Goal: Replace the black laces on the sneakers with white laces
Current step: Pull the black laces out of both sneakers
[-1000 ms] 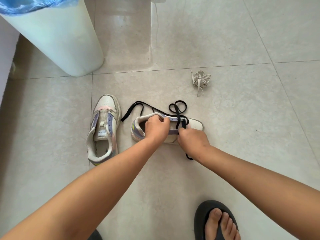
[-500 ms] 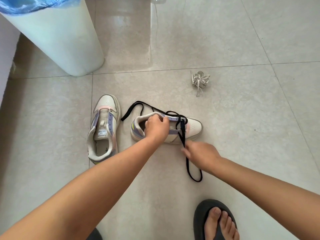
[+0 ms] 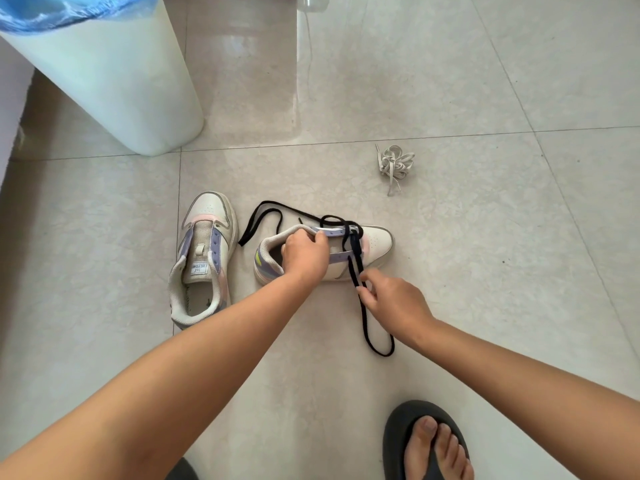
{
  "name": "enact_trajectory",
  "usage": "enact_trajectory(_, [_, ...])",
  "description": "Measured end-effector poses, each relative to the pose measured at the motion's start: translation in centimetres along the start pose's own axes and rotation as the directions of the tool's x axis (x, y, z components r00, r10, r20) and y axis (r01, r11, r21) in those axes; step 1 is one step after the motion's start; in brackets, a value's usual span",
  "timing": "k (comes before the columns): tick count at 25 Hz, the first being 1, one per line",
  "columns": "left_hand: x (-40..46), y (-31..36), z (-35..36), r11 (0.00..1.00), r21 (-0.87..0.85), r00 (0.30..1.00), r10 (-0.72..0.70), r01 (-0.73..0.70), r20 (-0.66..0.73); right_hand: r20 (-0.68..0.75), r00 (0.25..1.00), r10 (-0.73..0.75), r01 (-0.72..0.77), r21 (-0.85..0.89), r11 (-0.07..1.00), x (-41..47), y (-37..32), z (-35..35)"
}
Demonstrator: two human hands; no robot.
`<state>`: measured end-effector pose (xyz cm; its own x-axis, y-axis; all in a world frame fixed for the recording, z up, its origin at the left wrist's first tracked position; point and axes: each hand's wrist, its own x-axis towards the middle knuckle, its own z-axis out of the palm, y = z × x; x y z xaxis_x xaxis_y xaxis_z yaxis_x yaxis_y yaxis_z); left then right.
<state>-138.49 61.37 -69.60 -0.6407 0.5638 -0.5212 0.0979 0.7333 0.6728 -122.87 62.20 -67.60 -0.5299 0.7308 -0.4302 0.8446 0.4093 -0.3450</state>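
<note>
— Glossy pale floor tiles [image 3: 485,81]; what sits on them?
— Sneaker [image 3: 375,242] under left hand [image 3: 304,258], whose grip curls round its collar; right hand [image 3: 391,303] pinches black lace [image 3: 356,271]; white laces [image 3: 394,162] lie beyond.

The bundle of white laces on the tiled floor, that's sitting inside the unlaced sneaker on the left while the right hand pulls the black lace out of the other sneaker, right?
Not quite. The head view shows the bundle of white laces lying on the bare floor tiles, apart from both shoes. The right hand does pinch the black lace of the other sneaker.
</note>
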Motion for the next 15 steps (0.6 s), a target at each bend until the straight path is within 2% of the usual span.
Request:
enact_trajectory(2, [-0.3, 0.1, -0.2, 1.000, -0.006, 1.000, 0.001, -0.001, 0.002, -0.057, 0.998, 0.019, -0.014, 0.084, 0.996, 1.7, -1.0, 0.0])
enact_trajectory(5, [-0.8, 0.3, -0.5, 0.999, -0.052, 1.000, -0.011, 0.011, -0.009, -0.021, 0.991, 0.136, -0.126, 0.259, 0.958, 3.7, -2.2, 0.7])
enact_trajectory(7, [-1.0, 0.3, -0.7, 0.997, -0.075, 0.999, -0.021, 0.019, -0.024, -0.001, 0.993, 0.121, -0.115, 0.317, 0.942, 3.8, -2.0, 0.9])
enact_trajectory(8, [-1.1, 0.2, -0.8, 0.997, -0.077, 0.999, -0.018, 0.015, -0.033, 0.026, 0.997, 0.068, -0.072, 0.272, 0.959, 3.5, -1.5, 0.8])
enact_trajectory(10, [-1.1, 0.1, -0.7, 0.998, -0.062, 0.999, 0.003, -0.006, -0.046, 0.152, 0.986, -0.068, 0.058, 0.067, 0.996, 2.4, -0.2, 0.2])
enact_trajectory(12, [-0.9, 0.0, -0.5, 0.998, -0.057, 0.999, 0.001, -0.004, -0.050, 0.324, 0.934, -0.148, 0.193, -0.110, 0.975, 1.0, 1.0, -0.4])
enact_trajectory(13, [-0.7, -0.1, -0.4, 0.998, -0.057, 0.999, -0.007, 0.005, -0.048, 0.439, 0.884, -0.158, 0.256, -0.173, 0.951, 0.1, 1.4, -0.5])
enact_trajectory(15, [-0.6, -0.2, -0.1, 0.998, -0.053, 0.999, -0.025, 0.022, -0.039, 0.692, 0.712, -0.116, 0.414, -0.281, 0.866, -1.8, 1.3, -0.1])
